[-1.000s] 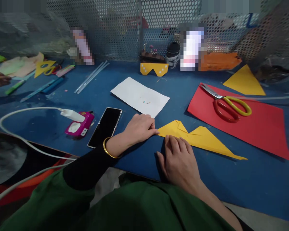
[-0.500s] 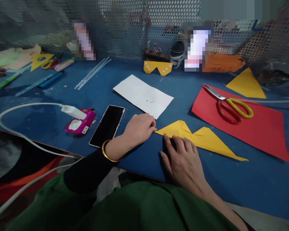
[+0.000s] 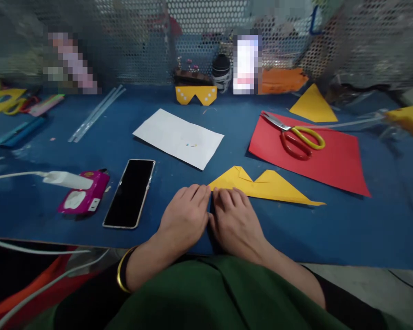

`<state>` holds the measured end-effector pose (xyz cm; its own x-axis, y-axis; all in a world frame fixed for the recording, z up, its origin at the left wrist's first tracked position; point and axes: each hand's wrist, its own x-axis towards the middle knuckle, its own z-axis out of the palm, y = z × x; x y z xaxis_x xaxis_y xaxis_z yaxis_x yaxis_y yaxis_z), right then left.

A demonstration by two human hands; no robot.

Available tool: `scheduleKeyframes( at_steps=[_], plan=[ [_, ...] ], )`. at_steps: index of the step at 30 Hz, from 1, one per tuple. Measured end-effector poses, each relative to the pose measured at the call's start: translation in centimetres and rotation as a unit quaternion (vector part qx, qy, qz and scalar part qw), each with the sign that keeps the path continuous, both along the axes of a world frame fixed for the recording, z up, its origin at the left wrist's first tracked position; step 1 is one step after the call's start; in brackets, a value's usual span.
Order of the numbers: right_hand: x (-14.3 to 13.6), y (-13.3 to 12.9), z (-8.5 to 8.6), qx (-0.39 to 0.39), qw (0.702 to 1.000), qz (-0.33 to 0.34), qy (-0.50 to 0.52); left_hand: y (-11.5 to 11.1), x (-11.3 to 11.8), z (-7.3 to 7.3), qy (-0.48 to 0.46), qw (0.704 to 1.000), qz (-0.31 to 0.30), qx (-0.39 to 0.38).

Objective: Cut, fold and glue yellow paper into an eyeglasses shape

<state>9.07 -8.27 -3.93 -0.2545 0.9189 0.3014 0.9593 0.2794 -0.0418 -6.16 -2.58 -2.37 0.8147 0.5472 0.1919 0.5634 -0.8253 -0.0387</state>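
Observation:
A folded sheet of yellow paper (image 3: 261, 187) lies on the blue table in front of me, with two peaks along its far edge and a thin tip at the right. My left hand (image 3: 187, 211) is closed at its left corner, fingers together; the thumb's grip is mostly hidden. Beside it, almost touching, my right hand (image 3: 236, 217) rests its fingertips on the near edge of the paper, thumb apart and nothing grasped. Beyond the hands lies a white sheet (image 3: 175, 137) with small specks on it.
Red paper (image 3: 333, 169) at right carries scissors (image 3: 292, 135). A yellow paper triangle (image 3: 315, 105) and a yellow glue gun (image 3: 408, 119) are behind. A phone (image 3: 129, 195) and pink power adapter (image 3: 84, 192) with a cable lie left. A dotted yellow cutout (image 3: 196, 95) stands near the mesh.
My right hand has slid left along the yellow paper's near edge, up beside my left hand. The view has turned right, bringing the glue gun into sight.

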Motion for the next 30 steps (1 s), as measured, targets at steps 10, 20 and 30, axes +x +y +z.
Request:
scheduleKeyframes(
  at_steps=[10, 20, 30],
  plan=[
    [1.5, -0.7, 0.2, -0.016, 1.000, -0.014, -0.001, -0.2, 0.7, 0.2, 0.012, 0.998, 0.017, 0.059],
    [6.5, -4.0, 0.3, 0.020, 0.992, -0.115, -0.039, -0.8, 1.3, 0.6, 0.021, 0.997, 0.042, 0.058],
    [13.0, -7.6, 0.2, 0.039, 0.979, -0.184, -0.085, -1.0, 1.5, 0.3, 0.002, 0.995, 0.058, 0.075]
  ],
)
